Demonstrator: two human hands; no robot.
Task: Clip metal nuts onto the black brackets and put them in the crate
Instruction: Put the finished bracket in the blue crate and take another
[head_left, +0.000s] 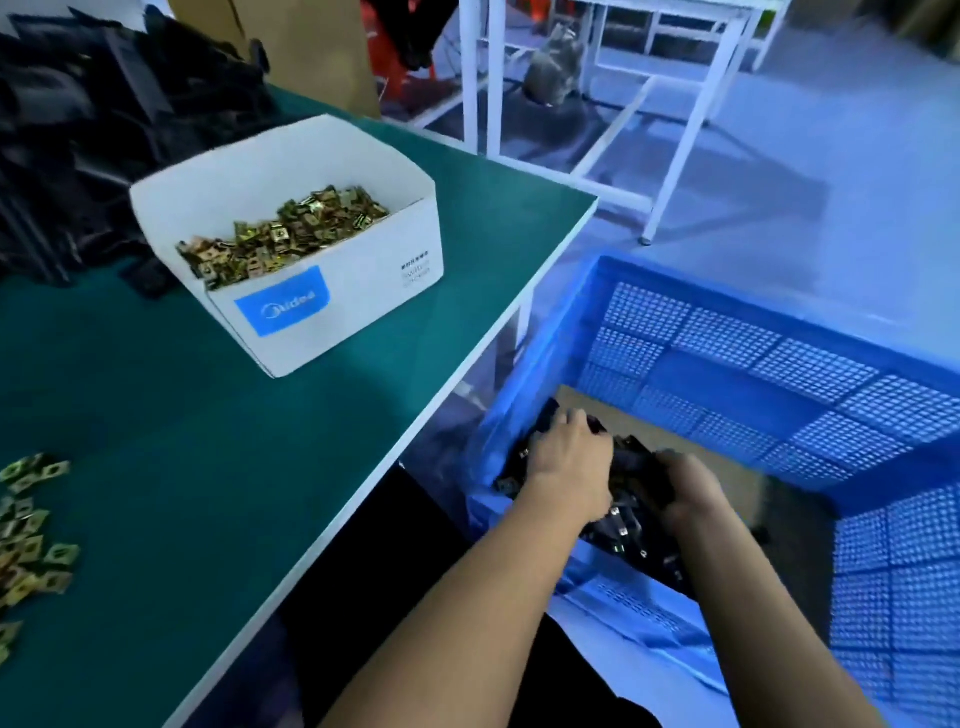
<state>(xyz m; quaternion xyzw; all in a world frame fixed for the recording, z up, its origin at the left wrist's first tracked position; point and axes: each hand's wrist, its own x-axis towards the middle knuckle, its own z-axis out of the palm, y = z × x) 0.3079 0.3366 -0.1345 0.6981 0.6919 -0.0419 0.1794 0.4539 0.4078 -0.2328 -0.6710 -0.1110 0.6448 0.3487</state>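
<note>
While your left hand (569, 457) and right hand (688, 486) both curl round black brackets (631, 525) inside the blue crate (737, 364), fingertips are hidden. White box (332, 291) of brass clip nuts (280, 234) reads "Midea"; its side print is illegible. Loose nuts (28, 530) are cut off at the table (208, 441) edge.

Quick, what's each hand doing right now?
Left hand: holds black brackets in the crate.
Right hand: grips the same brackets.

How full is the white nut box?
Partly full: metal nuts heap below the white box's rim, bare inner wall above them.
</note>
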